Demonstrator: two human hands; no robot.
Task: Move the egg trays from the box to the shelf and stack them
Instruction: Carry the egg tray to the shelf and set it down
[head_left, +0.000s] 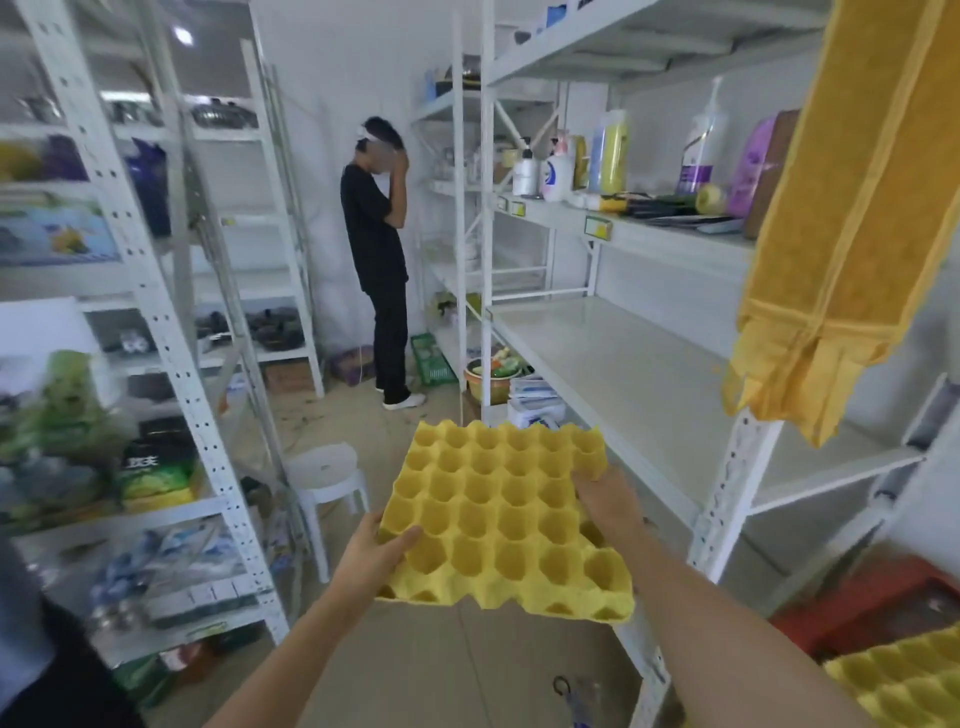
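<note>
I hold a yellow egg tray (498, 514) flat in the air in front of me, over the aisle floor. My left hand (374, 553) grips its near left edge, thumb on top. My right hand (610, 501) grips its right edge. The white shelf (649, 384) on my right stands bare at about tray height, just right of the tray. More yellow egg trays (904, 680) lie at the bottom right corner, with a red crate (872, 597) behind them.
A person in black (382, 260) stands at the end of the aisle. A white stool (327, 473) sits on the floor left of the tray. Stocked racks (171, 322) line the left side. A yellow cloth (852, 208) hangs at the upper right. Bottles (608, 156) fill the shelf above.
</note>
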